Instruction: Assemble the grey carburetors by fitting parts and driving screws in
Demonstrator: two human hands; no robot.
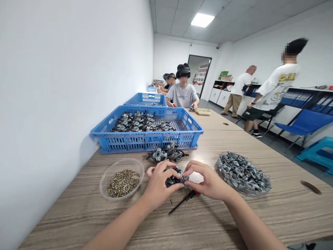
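My left hand [161, 180] curls around a dark grey metal carburetor [171, 180], its body partly hidden by the fingers. From the other side, my right hand [206, 178] pinches the same carburetor with thumb and forefinger; any small piece between those fingertips is too hidden to tell. Below the right palm lies a screwdriver [182, 204] with a black shaft and a partly covered red-and-black handle. One small screw [171, 202] rests on the table left of it. Just beyond my hands sit more carburetors [166, 153] with black hoses.
A clear bowl [103, 184] of brass-coloured screws stands left, a clear container [243, 173] heaped with grey metal parts right. Behind them is a blue crate [148, 140] holding several carburetors, then another crate [145, 99]. A person [183, 92] sits opposite; two others stand at right.
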